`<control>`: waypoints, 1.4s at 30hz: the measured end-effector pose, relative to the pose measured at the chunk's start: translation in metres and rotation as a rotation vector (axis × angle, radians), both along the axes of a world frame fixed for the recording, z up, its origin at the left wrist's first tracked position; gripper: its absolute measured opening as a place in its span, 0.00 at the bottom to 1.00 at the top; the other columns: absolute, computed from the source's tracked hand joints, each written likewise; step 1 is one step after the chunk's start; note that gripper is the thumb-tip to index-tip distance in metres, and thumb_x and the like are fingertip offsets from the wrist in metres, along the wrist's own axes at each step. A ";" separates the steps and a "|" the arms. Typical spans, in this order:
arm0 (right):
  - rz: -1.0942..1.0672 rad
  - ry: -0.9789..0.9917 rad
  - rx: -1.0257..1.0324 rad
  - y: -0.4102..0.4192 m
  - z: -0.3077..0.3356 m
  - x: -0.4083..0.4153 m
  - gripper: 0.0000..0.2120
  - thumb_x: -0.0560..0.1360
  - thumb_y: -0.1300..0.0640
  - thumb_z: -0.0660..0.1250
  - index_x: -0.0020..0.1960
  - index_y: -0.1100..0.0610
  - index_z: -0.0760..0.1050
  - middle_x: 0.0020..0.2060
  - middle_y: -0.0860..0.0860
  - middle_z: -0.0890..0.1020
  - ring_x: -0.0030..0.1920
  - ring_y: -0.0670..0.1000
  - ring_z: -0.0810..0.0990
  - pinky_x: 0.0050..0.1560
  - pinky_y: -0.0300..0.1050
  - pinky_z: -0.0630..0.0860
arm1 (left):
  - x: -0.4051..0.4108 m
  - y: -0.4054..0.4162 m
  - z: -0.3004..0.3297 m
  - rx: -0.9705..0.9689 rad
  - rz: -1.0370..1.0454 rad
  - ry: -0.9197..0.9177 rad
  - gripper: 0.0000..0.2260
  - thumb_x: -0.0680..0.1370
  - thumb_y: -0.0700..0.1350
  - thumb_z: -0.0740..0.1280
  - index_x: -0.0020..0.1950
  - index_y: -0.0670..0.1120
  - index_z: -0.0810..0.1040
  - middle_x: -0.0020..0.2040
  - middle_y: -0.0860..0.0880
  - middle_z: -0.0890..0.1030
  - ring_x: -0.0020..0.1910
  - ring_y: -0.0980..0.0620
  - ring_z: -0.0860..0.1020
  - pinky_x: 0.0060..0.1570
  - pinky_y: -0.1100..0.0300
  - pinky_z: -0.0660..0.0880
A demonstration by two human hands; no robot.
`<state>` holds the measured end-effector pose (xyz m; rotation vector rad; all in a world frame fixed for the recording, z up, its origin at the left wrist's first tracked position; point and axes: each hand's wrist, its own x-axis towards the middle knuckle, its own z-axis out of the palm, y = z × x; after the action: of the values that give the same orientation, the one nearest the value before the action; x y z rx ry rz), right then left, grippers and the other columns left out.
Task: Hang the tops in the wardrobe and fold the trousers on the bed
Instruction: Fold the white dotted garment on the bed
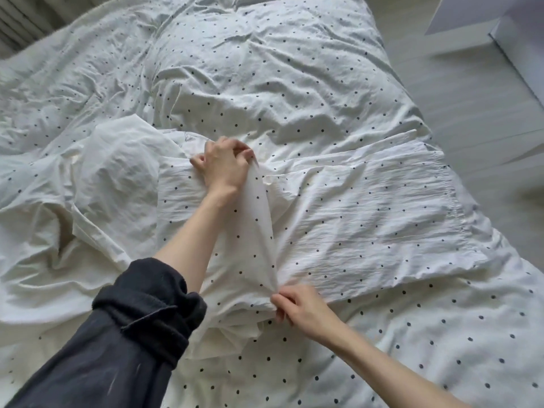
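At the far left, a plain white crumpled garment (117,172) lies in a heap on the bed, which is covered by a white duvet with small dark dots (265,69). Low on the left, a rolled-up dark grey sleeve (141,313) covers the left arm down to the elbow, and the bare forearm reaches forward over the bed. The left hand (225,164) is at the far end of a fold of cloth, with its fingers curled and pinching the fabric. This cloth belongs to the white crinkled trousers with small dark dots (368,207), which lie spread on the duvet, mostly to the right of the two hands. A raised ridge of the fabric runs from the left hand down to the right hand (303,307). The right hand is nearer to the person and pinches the near end of the same ridge between the thumb and the fingers. At the far right, beside the bed, a pale grey floor (471,107) is visible.
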<state>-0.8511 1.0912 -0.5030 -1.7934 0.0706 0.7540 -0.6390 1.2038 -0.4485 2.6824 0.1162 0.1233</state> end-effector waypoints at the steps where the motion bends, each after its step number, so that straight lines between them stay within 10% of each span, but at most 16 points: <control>1: -0.017 -0.017 0.011 -0.002 0.000 -0.003 0.17 0.79 0.58 0.61 0.31 0.54 0.74 0.28 0.45 0.78 0.27 0.37 0.73 0.34 0.30 0.65 | 0.004 0.001 0.000 -0.013 0.025 -0.006 0.07 0.77 0.47 0.66 0.49 0.48 0.82 0.55 0.50 0.80 0.60 0.48 0.70 0.52 0.55 0.50; 9: 0.073 -0.019 -0.264 -0.022 0.005 0.006 0.19 0.77 0.44 0.61 0.39 0.56 0.81 0.31 0.48 0.80 0.32 0.44 0.75 0.38 0.41 0.71 | -0.010 0.008 -0.007 0.101 -0.056 0.027 0.11 0.77 0.53 0.64 0.57 0.53 0.80 0.61 0.51 0.77 0.64 0.49 0.67 0.61 0.50 0.53; 13: -0.192 -0.608 -0.538 -0.003 0.027 0.013 0.06 0.74 0.55 0.68 0.48 0.57 0.78 0.43 0.52 0.79 0.43 0.52 0.78 0.43 0.44 0.75 | -0.038 0.066 -0.001 0.161 -0.057 -0.023 0.21 0.78 0.53 0.62 0.71 0.52 0.68 0.71 0.47 0.67 0.71 0.47 0.61 0.67 0.47 0.52; 16: -0.109 -0.841 -0.546 0.036 0.042 0.030 0.16 0.69 0.60 0.72 0.56 0.59 0.78 0.53 0.58 0.79 0.54 0.58 0.79 0.49 0.51 0.76 | -0.070 0.112 0.000 0.005 0.111 0.080 0.27 0.78 0.54 0.63 0.74 0.47 0.62 0.72 0.42 0.63 0.71 0.44 0.61 0.69 0.48 0.57; 20: 0.063 -0.470 -0.431 0.076 0.043 0.045 0.27 0.79 0.50 0.59 0.76 0.51 0.56 0.76 0.55 0.53 0.76 0.54 0.51 0.72 0.54 0.54 | -0.101 0.154 0.007 -0.638 0.458 0.479 0.26 0.74 0.55 0.68 0.68 0.46 0.68 0.59 0.45 0.76 0.49 0.50 0.78 0.46 0.53 0.77; 23: 0.069 -0.316 -0.375 0.081 0.037 0.052 0.28 0.80 0.47 0.56 0.77 0.47 0.50 0.77 0.53 0.46 0.76 0.51 0.45 0.75 0.50 0.47 | -0.109 0.165 0.012 -0.755 0.407 0.682 0.18 0.74 0.47 0.71 0.61 0.46 0.73 0.47 0.48 0.82 0.39 0.52 0.79 0.35 0.60 0.76; 30: -0.079 -0.111 -0.019 0.048 0.056 0.062 0.24 0.81 0.45 0.54 0.75 0.49 0.58 0.76 0.47 0.56 0.75 0.44 0.51 0.74 0.44 0.49 | -0.123 0.124 0.065 -0.961 0.250 0.547 0.11 0.72 0.35 0.70 0.53 0.45 0.78 0.40 0.51 0.85 0.39 0.57 0.82 0.40 0.63 0.76; 36: -0.337 0.165 0.409 -0.034 0.078 0.056 0.23 0.78 0.39 0.52 0.69 0.45 0.69 0.67 0.43 0.72 0.65 0.47 0.72 0.63 0.55 0.72 | -0.121 0.004 0.096 -0.950 0.000 0.561 0.12 0.73 0.35 0.70 0.56 0.42 0.78 0.42 0.47 0.83 0.37 0.59 0.80 0.38 0.67 0.75; 39: -0.433 0.153 0.408 -0.081 0.070 0.045 0.21 0.77 0.39 0.52 0.61 0.45 0.75 0.56 0.44 0.82 0.54 0.45 0.81 0.50 0.47 0.77 | -0.121 -0.059 0.079 -0.891 -0.140 0.639 0.15 0.74 0.37 0.70 0.60 0.43 0.77 0.45 0.46 0.82 0.37 0.60 0.79 0.34 0.74 0.72; 42: -0.533 0.119 0.190 -0.126 0.047 0.041 0.20 0.81 0.46 0.55 0.69 0.53 0.69 0.65 0.51 0.76 0.65 0.49 0.74 0.65 0.49 0.70 | -0.126 -0.099 0.047 -0.774 -0.196 0.725 0.15 0.77 0.41 0.67 0.64 0.44 0.75 0.54 0.45 0.80 0.45 0.58 0.77 0.37 0.75 0.71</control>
<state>-0.8099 0.9651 -0.4565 -1.4541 0.5177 0.4615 -0.7648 1.1052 -0.4019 1.8316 0.0935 -0.7937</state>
